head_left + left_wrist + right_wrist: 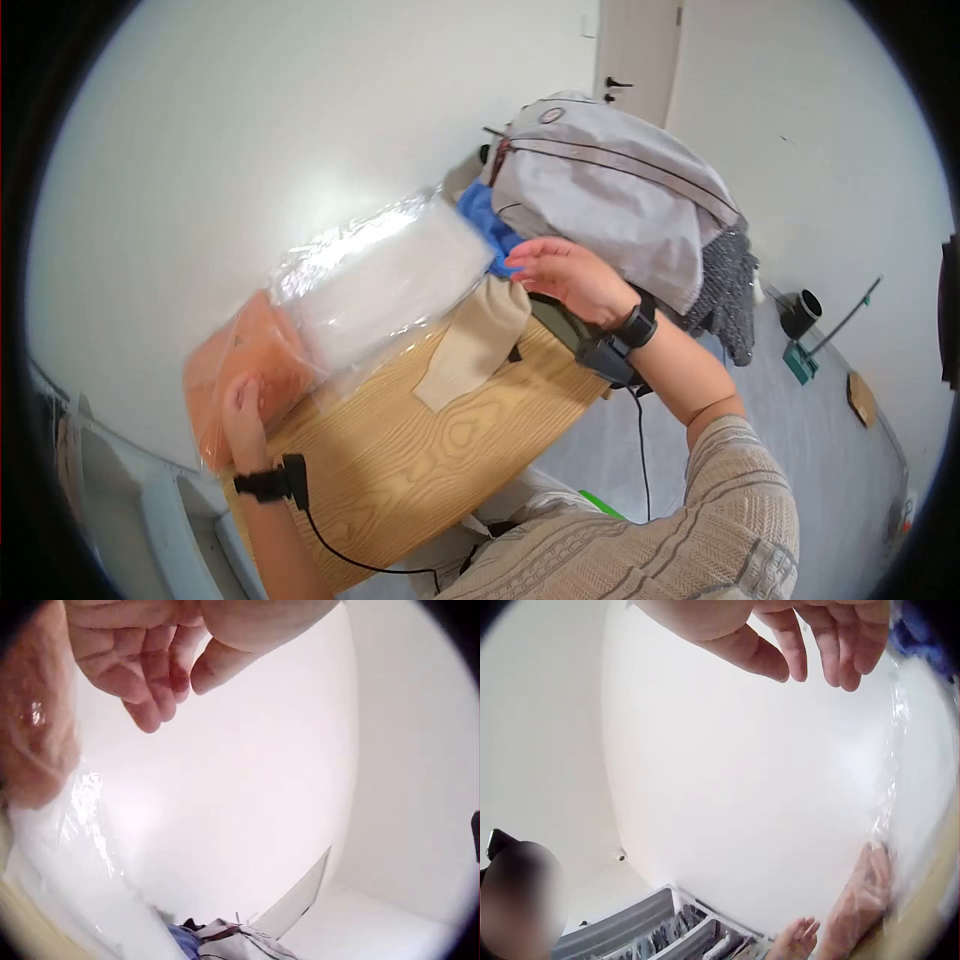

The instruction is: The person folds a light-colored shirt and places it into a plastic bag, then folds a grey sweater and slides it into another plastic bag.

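My left hand (244, 420) is over an orange cloth item (275, 335) in clear plastic at the table's left end. The left wrist view has this hand (154, 664) with loosely bent fingers and nothing between them. My right hand (575, 280) hovers near a blue cloth (485, 222), fingers relaxed; the right wrist view also shows that hand (825, 637) holding nothing. Between the hands lies a clear plastic bag (390, 275) with something white and flat inside. A cream knitted piece (478, 345) lies on the wooden table (460, 430), just below my right hand.
A large light grey piece with dark piping (610, 180) is heaped at the table's right end, over a dark grey textured cloth (735, 290). Grey shelving (170, 520) stands at the lower left. A green dustpan (799, 362) and black bin (800, 313) are on the floor.
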Demonstrator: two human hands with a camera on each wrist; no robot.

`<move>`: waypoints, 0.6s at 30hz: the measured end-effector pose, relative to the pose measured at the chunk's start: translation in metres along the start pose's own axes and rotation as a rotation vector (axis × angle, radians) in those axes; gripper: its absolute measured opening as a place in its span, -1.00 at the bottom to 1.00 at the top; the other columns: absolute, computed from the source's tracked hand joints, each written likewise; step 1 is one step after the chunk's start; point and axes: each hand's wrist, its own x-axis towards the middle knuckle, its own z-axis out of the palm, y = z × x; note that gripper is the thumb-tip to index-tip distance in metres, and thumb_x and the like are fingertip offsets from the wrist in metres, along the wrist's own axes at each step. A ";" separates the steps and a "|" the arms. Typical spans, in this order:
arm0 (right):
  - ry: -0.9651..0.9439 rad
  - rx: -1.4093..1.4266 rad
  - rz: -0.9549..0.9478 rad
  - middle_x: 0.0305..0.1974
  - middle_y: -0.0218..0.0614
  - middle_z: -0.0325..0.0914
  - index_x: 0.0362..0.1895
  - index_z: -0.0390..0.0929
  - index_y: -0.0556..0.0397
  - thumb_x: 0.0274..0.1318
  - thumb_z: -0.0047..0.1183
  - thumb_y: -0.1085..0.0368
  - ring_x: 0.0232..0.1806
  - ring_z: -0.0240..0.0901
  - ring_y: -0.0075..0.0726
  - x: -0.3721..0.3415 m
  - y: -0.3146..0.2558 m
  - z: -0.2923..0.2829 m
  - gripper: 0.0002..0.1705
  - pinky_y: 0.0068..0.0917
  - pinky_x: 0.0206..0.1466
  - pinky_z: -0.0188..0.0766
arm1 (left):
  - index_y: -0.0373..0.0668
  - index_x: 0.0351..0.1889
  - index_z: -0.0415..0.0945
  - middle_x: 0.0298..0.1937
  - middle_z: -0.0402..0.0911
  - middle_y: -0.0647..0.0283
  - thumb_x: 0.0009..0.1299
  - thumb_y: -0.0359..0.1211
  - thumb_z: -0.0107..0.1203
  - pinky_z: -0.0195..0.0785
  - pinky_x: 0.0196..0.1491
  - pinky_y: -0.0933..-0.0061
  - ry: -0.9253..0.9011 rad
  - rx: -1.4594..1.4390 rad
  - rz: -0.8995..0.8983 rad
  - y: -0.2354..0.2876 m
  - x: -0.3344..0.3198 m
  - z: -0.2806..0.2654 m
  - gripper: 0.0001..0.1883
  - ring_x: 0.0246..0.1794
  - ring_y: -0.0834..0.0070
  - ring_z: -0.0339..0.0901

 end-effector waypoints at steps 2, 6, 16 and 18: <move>0.140 0.051 -0.081 -0.05 -0.25 0.51 0.03 0.40 0.11 0.19 -0.08 0.41 -0.07 0.46 -0.42 -0.013 -0.027 -0.017 -0.70 -0.54 0.00 0.38 | -0.21 -0.01 0.42 -0.17 0.56 0.30 0.43 -0.34 -0.02 0.34 -0.18 0.62 0.035 -0.216 -0.093 0.008 -0.018 0.005 -0.77 -0.23 0.61 0.48; 0.364 0.041 -0.336 -0.13 -0.14 0.50 0.26 0.13 0.01 0.16 -0.11 0.45 -0.20 0.50 -0.34 -0.016 -0.071 -0.059 -0.45 -0.57 -0.17 0.42 | -0.16 -0.02 0.42 -0.21 0.55 0.37 0.45 -0.29 -0.03 0.33 -0.29 0.69 0.140 -0.528 -0.220 0.004 -0.050 0.011 -0.77 -0.33 0.68 0.46; 0.643 -0.049 -0.364 -0.07 0.03 0.46 -0.08 0.30 0.38 0.19 -0.15 0.40 -0.09 0.50 -0.17 0.037 -0.116 -0.131 -0.72 -0.51 -0.15 0.48 | -0.19 0.04 0.41 -0.24 0.55 0.35 0.42 -0.37 -0.01 0.39 -0.31 0.67 0.054 -1.046 -0.168 -0.060 -0.066 0.000 -0.74 -0.30 0.63 0.46; 0.571 0.002 -0.410 -0.07 0.01 0.47 -0.09 0.31 0.37 0.20 -0.15 0.39 -0.06 0.49 -0.17 0.038 -0.125 -0.095 -0.73 -0.51 -0.13 0.47 | -0.20 0.04 0.41 -0.24 0.55 0.34 0.41 -0.39 0.00 0.39 -0.30 0.65 0.058 -1.072 -0.154 -0.063 -0.065 -0.002 -0.74 -0.31 0.62 0.46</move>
